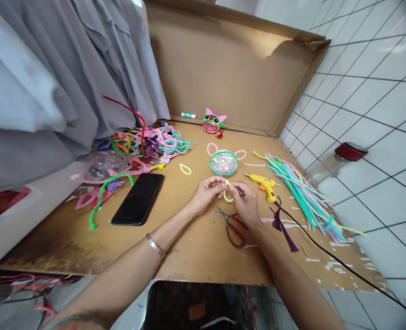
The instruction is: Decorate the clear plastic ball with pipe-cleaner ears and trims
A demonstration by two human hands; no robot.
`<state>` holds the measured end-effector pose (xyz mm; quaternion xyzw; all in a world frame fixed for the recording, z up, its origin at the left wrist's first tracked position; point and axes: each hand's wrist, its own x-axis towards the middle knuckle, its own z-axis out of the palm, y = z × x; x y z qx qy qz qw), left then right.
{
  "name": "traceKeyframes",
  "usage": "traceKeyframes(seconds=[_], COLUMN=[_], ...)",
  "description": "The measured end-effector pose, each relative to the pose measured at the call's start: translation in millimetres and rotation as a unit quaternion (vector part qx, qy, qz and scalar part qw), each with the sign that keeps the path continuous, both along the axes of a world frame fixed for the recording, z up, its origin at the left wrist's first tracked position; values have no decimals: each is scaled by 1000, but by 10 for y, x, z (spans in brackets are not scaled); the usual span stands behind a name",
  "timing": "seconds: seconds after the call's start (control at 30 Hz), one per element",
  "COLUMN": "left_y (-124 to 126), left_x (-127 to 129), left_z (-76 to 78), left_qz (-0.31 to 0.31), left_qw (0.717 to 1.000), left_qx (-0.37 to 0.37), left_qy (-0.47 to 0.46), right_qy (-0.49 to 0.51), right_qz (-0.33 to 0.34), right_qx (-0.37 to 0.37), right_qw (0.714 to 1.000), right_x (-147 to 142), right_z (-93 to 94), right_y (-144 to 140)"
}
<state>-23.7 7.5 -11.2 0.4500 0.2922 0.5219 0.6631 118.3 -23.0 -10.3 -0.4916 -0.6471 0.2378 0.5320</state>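
A pale yellow pipe cleaner [227,198], bent into a loop, is pinched between my left hand [206,192] and my right hand [246,201]. The fingertips of both hands meet at its upper end. Just beyond them sits a clear round shell [223,168] with a green pipe-cleaner rim and two pink loops like ears. Another yellow pipe-cleaner loop [185,169] lies to the left. Red-handled scissors [235,233] rest beneath my right hand, their blades apart. To the right is a yellow hot glue gun [263,183].
Pipe cleaners [292,192] lie bundled at right, beside a purple tassel [285,231]. The glue gun's black cord [320,245] crosses the right side. A phone [138,199] and tangled pipe cleaners [155,142] occupy the left. A finished-looking animal head [212,122] stands by the cardboard wall [223,68].
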Motion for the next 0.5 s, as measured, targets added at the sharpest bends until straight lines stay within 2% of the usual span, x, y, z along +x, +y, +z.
traceKeyframes(seconds=[0.27, 0.5], left_y=[-18, -19], left_x=[5, 28], left_z=[38, -14], left_qz=[7, 37], left_qw=[1000, 998], left_qx=[19, 28], left_qy=[16, 33], right_qy=[7, 9], right_qz=[-7, 0], right_qx=[-5, -14], right_qw=[1000, 1000], right_x=[-33, -36], right_z=[21, 4], right_y=[-3, -19])
